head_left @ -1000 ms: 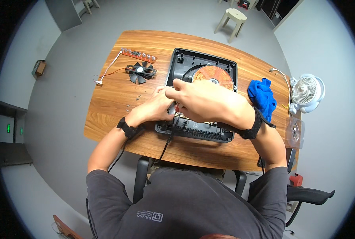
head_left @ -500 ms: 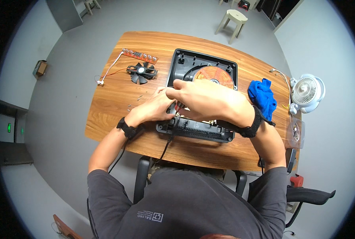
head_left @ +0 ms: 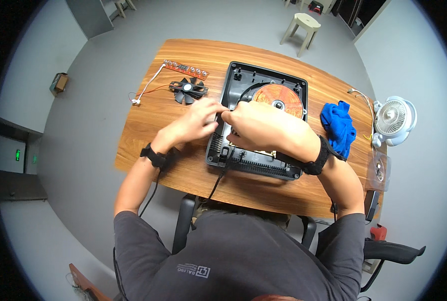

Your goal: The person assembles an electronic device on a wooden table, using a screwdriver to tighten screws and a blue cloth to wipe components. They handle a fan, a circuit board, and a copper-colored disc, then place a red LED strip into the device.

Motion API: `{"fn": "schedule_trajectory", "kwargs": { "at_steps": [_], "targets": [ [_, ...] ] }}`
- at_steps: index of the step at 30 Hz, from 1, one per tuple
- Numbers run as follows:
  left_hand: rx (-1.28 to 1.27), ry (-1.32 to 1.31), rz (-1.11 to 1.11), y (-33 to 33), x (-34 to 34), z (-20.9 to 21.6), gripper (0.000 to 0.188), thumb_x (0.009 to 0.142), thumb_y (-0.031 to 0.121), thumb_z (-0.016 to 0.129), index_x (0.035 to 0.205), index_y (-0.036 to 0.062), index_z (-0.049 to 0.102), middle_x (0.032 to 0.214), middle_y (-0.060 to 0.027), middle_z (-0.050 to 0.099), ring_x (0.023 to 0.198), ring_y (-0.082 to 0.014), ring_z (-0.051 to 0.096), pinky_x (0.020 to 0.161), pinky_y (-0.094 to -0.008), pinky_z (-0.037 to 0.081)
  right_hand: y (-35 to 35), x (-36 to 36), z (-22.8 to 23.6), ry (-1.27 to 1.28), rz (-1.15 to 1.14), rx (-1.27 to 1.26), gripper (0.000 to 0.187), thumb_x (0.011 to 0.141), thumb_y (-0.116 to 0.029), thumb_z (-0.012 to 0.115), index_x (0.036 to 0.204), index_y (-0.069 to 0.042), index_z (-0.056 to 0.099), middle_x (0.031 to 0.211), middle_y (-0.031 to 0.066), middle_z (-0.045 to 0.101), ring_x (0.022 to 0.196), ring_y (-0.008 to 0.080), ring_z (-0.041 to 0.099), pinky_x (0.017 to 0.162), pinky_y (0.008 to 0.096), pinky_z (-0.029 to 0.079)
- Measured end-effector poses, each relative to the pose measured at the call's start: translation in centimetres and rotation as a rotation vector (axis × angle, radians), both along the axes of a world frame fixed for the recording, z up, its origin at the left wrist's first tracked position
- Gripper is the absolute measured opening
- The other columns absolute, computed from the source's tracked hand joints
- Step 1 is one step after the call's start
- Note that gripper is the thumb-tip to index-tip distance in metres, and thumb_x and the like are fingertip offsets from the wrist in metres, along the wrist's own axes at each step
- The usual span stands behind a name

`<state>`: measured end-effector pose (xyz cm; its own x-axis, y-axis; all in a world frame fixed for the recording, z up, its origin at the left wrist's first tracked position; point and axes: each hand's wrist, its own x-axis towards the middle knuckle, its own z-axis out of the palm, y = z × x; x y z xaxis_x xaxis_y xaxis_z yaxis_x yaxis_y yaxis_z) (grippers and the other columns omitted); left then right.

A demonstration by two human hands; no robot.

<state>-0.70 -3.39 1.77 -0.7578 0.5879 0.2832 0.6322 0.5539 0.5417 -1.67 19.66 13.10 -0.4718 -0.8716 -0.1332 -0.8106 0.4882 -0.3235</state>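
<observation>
Head camera's view puts me above someone bent over an opened induction cooker base, which lies on the wood-grain surface right in front of them, its inside facing up. Its copper coil sits in the far half, partly behind the person's right hand. That hand arches over the middle of the base with its fingers curled in; I can't tell whether they close on anything. Just beside it, over the base's left edge, the left hand has its thumb and forefinger bent toward the right fingertips, and what may be between them is hidden from me. My reading is that the step in hand is some fine fingertip work inside the base; the next move calls for a steady, light touch around the coil and the black cord at the near edge. Well clear to the left lie a black cooling fan and a red circuit board; a blue cloth is bunched to the right.
</observation>
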Motion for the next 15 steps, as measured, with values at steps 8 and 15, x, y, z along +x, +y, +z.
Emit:
{"fn": "schedule_trajectory", "kwargs": {
  "at_steps": [8, 15],
  "targets": [
    [-0.164, -0.189, 0.393, -7.7, -1.4, -0.7, 0.018, 0.088, 0.001, 0.068, 0.105, -0.0004, 0.070, 0.099, -0.0140, 0.067, 0.089, -0.0271, 0.070, 0.081, -0.0363, 0.057, -0.5, 0.1, 0.3, 0.012, -0.003, 0.000, 0.023, 0.082, -0.012, 0.067, 0.093, 0.007, 0.067, 0.076, 0.0268, 0.068, 0.077, 0.0435, 0.070, 0.072, 0.0494, 0.058],
    [-0.214, -0.137, 0.324, -6.7, -1.7, -2.2, 0.017, 0.086, 0.003, 0.072, 0.102, -0.0030, 0.070, 0.095, -0.0154, 0.067, 0.084, -0.0297, 0.069, 0.078, -0.0382, 0.057, -0.6, 0.3, 0.2, 0.020, 0.004, -0.013, 0.023, 0.081, -0.012, 0.066, 0.093, 0.008, 0.067, 0.075, 0.0271, 0.068, 0.076, 0.0433, 0.070, 0.071, 0.0491, 0.058]
  ]
}}
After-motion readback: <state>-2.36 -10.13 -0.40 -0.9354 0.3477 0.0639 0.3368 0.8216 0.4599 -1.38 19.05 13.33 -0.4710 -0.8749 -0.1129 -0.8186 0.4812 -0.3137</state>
